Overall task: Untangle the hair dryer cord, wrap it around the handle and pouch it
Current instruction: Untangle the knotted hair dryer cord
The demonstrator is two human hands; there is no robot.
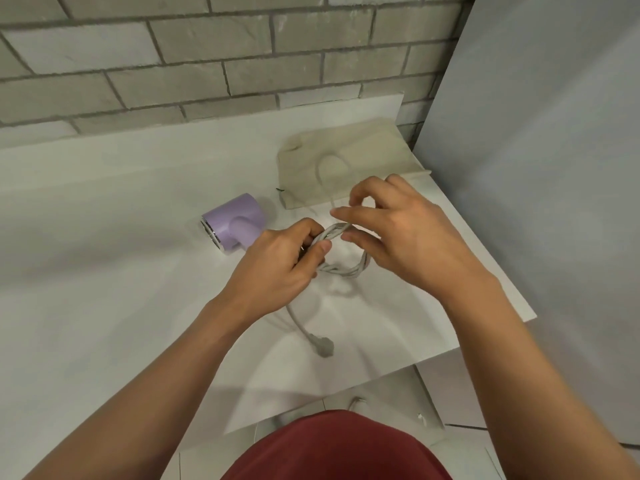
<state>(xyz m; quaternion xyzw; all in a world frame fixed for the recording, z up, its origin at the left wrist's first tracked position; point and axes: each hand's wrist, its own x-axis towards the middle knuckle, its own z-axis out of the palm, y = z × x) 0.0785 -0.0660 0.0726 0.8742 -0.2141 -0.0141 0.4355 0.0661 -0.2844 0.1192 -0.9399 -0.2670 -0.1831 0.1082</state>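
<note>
A lilac hair dryer point(235, 226) lies on the white counter point(104, 216), its handle running under my left hand. Its grey cord point(346, 270) is twisted into a tangled loop between my hands. My left hand point(277, 265) grips the twisted strands at the loop's left side. My right hand point(405, 233) is at the loop's top right, its fingers curled and pinching the strands. A free length of cord trails toward me and ends in the grey plug point(323, 346) on the counter. A beige fabric pouch point(346, 164) lies flat behind my hands.
A grey brick wall point(207, 64) backs the counter. A plain grey panel point(554, 168) stands at the right, close to the counter's right edge. Below the front edge, tiled floor and my red garment point(339, 448) show.
</note>
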